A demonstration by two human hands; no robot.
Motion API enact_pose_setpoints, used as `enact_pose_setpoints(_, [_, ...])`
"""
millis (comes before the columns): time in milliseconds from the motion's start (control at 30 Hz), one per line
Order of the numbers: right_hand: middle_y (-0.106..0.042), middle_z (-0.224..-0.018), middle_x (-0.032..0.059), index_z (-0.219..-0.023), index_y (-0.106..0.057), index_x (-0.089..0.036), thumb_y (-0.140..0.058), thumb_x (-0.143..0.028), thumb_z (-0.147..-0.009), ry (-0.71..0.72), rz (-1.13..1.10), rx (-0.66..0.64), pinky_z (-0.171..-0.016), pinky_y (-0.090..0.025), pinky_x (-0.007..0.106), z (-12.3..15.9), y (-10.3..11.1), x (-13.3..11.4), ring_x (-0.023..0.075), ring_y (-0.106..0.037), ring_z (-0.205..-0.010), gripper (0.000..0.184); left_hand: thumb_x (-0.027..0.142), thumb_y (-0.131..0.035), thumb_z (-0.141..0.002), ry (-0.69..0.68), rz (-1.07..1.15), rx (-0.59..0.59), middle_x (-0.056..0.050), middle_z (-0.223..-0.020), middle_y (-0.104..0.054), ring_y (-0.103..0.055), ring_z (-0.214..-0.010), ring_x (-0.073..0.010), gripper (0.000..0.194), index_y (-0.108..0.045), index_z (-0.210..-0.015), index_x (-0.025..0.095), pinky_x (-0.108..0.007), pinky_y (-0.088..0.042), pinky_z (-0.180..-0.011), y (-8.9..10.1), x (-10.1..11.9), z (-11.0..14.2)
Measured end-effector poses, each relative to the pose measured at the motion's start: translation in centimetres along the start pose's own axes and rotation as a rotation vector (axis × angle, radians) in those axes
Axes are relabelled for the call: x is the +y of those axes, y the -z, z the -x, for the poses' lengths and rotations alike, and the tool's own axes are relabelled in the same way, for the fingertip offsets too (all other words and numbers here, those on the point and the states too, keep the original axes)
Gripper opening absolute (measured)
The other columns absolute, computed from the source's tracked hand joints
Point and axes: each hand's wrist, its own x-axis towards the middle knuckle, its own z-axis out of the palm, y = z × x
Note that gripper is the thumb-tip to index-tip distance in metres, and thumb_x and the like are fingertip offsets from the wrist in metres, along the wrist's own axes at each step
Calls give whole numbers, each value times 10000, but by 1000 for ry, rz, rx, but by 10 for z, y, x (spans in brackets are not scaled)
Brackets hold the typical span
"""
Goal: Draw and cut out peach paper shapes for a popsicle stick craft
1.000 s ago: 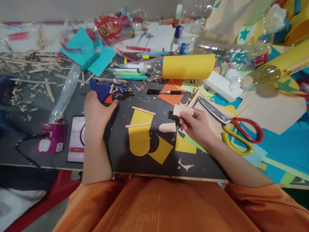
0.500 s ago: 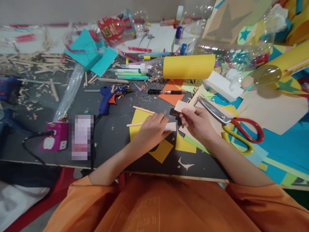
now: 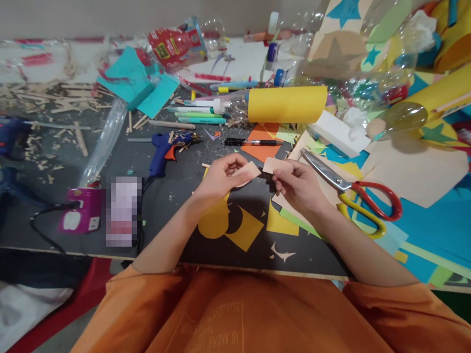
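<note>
My left hand (image 3: 224, 177) pinches a small pale peach paper piece (image 3: 250, 172) between thumb and fingers. Just across a narrow gap, my right hand (image 3: 300, 180) grips another pale peach paper piece (image 3: 274, 165) by its right end. The two pieces point toward each other without clearly touching. Under my left hand lies a rounded yellow paper shape (image 3: 213, 223). Beside it sits a yellow paper offcut (image 3: 247, 230) with a curved cutout. Large scissors (image 3: 342, 184) with red and yellow handles rest on paper by my right hand.
A blue glue gun (image 3: 162, 152) lies to the left, with a magenta box (image 3: 80, 211) nearer the edge. Behind my hands are a black pen (image 3: 253, 142) and a bottle wrapped in yellow paper (image 3: 287, 104). Coloured paper sheets (image 3: 419, 171) spread over the right side.
My left hand has lifted from the yellow paper and turned, bringing its peach piece up toward the other. The right hand has hardly moved.
</note>
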Motion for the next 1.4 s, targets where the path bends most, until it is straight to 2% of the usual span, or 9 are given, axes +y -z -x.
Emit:
enact_pose_setpoints(33, [-590,-509,-37,-609,-626,-181,-834,-360,-651,-10,-6,12,-392,-347,188,1,-1,-1,54,-466,-403,277,343,-700,-759,-9,69,53,52,-660,-545,-503,-566,-82,199,-561,-762,201,-208,-378,-529,-1,-3,-1])
enact_pose_setpoints(100, [-599,-540,-38,-608,-602,-182,-819,-341,-657,-27,-11,19,-387,-314,183,2,-4,-1,47,-467,-412,274,412,-681,-787,-5,164,88,52,-638,-563,-503,-514,-76,238,-560,-781,207,-206,-383,-497,-4,-9,-2])
enact_pose_setpoints(200, [-583,-542,-49,-595,-579,-181,-795,-307,-668,-14,-21,1,-417,-333,188,4,-6,-1,40,-451,-415,261,480,-653,-818,5,211,51,32,-657,-640,-536,-481,-76,287,-548,-843,215,-202,-405,-473,-8,-16,0])
enact_pose_setpoints(300, [-558,-515,-59,-575,-576,-177,-785,-276,-669,-4,-4,-4,-434,-360,198,5,-7,0,37,-433,-396,249,459,-702,-785,14,197,56,31,-617,-644,-535,-462,-69,300,-553,-824,202,-189,-427,-472,-8,-19,1])
enact_pose_setpoints(467, [-572,-506,-35,-540,-584,-171,-779,-332,-689,-34,15,-6,-411,-354,210,8,-7,1,49,-445,-382,293,389,-787,-694,65,224,85,39,-567,-635,-504,-418,-58,317,-560,-792,190,-169,-410,-426,-7,-19,-1])
enact_pose_setpoints(667, [-574,-501,-32,-542,-588,-177,-781,-371,-690,-33,60,4,-414,-359,220,10,-7,4,55,-444,-387,311,392,-741,-723,71,181,85,43,-502,-567,-450,-389,-50,303,-549,-617,182,-174,-372,-400,-6,-15,0])
enact_pose_setpoints(833, [-525,-453,-41,-552,-592,-184,-725,-384,-766,4,152,-9,-425,-340,228,10,-4,10,69,-437,-396,321,436,-718,-716,69,116,39,39,-464,-525,-419,-390,-61,338,-567,-549,183,-195,-348,-401,-6,-13,0])
enact_pose_setpoints(1200, [-506,-434,-37,-559,-598,-175,-661,-405,-828,27,289,-47,-439,-314,243,12,1,12,77,-414,-404,359,412,-699,-719,55,62,75,38,-464,-515,-419,-414,-73,315,-574,-534,189,-205,-347,-429,-7,-9,1])
enact_pose_setpoints(1400, [-502,-424,-37,-548,-597,-176,-683,-418,-793,11,283,-43,-426,-326,242,12,-2,9,81,-425,-401,355,436,-682,-733,56,29,86,34,-472,-517,-432,-421,-81,320,-577,-553,193,-212,-354,-435,-7,-10,1])
